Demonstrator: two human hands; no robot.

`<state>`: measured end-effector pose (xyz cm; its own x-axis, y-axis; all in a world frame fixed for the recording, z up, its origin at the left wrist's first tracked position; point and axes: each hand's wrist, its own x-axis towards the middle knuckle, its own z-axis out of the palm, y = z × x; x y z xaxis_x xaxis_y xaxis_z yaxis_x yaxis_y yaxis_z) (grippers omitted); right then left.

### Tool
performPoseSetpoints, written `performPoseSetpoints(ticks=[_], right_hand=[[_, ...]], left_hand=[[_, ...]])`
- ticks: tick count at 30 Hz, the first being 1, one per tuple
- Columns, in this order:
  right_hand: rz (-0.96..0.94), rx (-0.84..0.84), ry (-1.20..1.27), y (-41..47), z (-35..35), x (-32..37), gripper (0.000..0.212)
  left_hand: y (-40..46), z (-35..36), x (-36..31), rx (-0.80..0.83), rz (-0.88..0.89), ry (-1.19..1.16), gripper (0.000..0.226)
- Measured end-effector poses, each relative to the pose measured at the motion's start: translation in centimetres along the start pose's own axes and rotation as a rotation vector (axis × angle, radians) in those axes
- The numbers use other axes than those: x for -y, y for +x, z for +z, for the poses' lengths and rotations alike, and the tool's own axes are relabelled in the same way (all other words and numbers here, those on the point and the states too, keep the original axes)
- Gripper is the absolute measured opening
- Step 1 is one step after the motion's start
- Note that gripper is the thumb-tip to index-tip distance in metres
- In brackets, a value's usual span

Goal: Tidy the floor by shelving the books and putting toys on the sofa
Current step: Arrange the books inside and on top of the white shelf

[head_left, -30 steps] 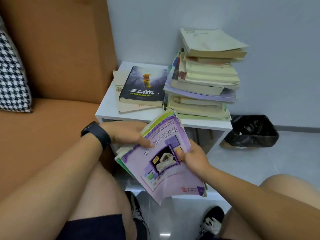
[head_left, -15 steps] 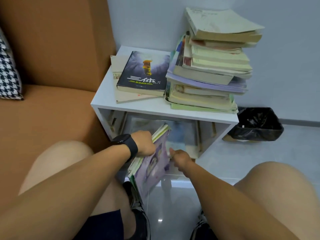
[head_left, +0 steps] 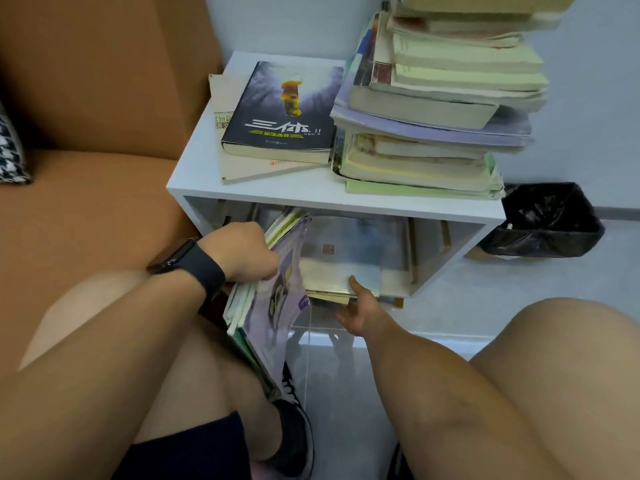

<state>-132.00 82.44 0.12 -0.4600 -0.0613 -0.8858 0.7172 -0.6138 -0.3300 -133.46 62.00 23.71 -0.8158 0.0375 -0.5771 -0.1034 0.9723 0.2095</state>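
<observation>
My left hand grips a bundle of thin books with a purple cover in front, held upright on edge at the mouth of the white shelf unit. My right hand is open, its fingers touching the front edge of flat books lying inside the lower compartment. On top of the shelf lie a dark-covered book over a beige one, and a tall stack of books to the right.
An orange sofa stands directly left of the shelf, with a houndstooth cushion at its far left. A black-lined bin sits on the grey floor to the right. My knees frame the bottom of the view.
My right hand has let go of the purple books and moved to the books lying in the compartment. My left hand has turned the bundle more upright, closer to the shelf opening.
</observation>
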Motion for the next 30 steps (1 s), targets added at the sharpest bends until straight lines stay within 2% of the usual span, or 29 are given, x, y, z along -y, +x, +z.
performPoseSetpoints(ticks=[6, 9, 15, 19, 21, 25, 30], right_hand=[[-0.041, -0.073, -0.051, 1.8, 0.9, 0.3, 0.050], [-0.102, -0.094, -0.122, 1.4, 1.7, 1.0, 0.044], [-0.578, -0.337, -0.297, -0.6, 3.7, 3.7, 0.025], [-0.907, -0.458, -0.477, -4.4, 4.7, 4.7, 0.026], [-0.998, -0.498, -0.521, -5.8, 4.8, 4.9, 0.024], [-1.087, -0.607, -0.615, -8.3, 4.3, 5.9, 0.037], [-1.151, -0.628, -0.716, -10.6, 2.8, 5.3, 0.025]], left_hand=[[-0.1, -0.9, 1.2, -0.041, -0.016, -0.037, 0.012], [-0.2, -1.2, 1.2, -0.090, -0.022, -0.046, 0.014], [-0.8, -1.2, 1.1, -0.132, 0.003, -0.053, 0.016], [-1.1, -1.0, 0.8, -0.122, 0.042, -0.091, 0.018], [-1.1, -0.9, 0.8, -0.136, 0.042, -0.110, 0.021], [-0.9, -0.6, 1.4, -0.186, 0.033, -0.119, 0.020], [0.7, 0.5, 1.4, -0.279, 0.013, -0.158, 0.021]])
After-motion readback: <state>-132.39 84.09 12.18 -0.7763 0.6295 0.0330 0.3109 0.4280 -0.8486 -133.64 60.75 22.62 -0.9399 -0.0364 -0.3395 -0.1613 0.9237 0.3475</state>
